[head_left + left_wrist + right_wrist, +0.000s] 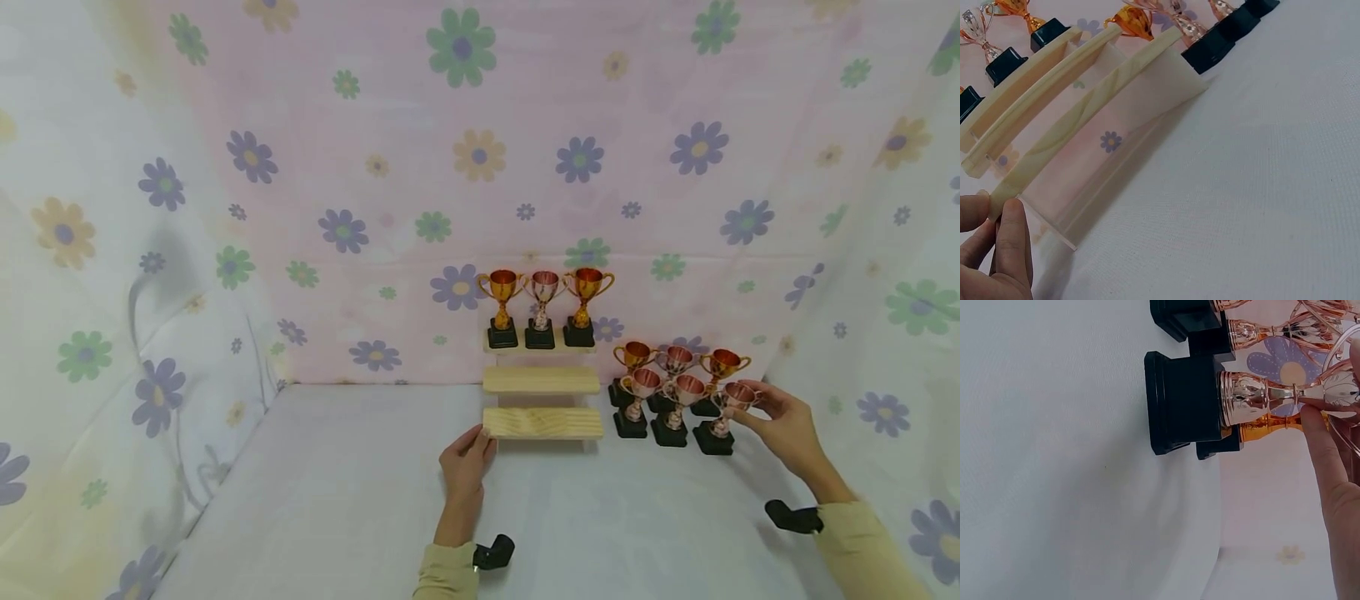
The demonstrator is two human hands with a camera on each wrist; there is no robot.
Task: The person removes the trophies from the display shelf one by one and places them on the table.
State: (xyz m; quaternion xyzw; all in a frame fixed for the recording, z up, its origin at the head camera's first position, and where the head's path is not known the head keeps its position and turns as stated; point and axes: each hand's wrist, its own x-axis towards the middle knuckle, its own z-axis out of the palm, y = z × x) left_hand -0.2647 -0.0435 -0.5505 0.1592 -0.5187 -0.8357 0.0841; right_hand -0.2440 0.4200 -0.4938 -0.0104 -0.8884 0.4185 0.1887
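Observation:
A three-step wooden stand sits mid-table, with three small trophies on black bases lined up on its top step. My left hand rests with fairly straight fingers against the left end of the lowest step; the left hand only touches that end. To the right of the stand stands a cluster of several trophies. My right hand pinches the cup of the front right, pink-silver trophy, which stands upright on the table. In the right wrist view a fingertip lies at the stem of that trophy.
A white cloth covers the table. Flowered fabric hangs behind and on both sides. The middle step and the lowest step are bare. Black wrist mounts show near the sleeves.

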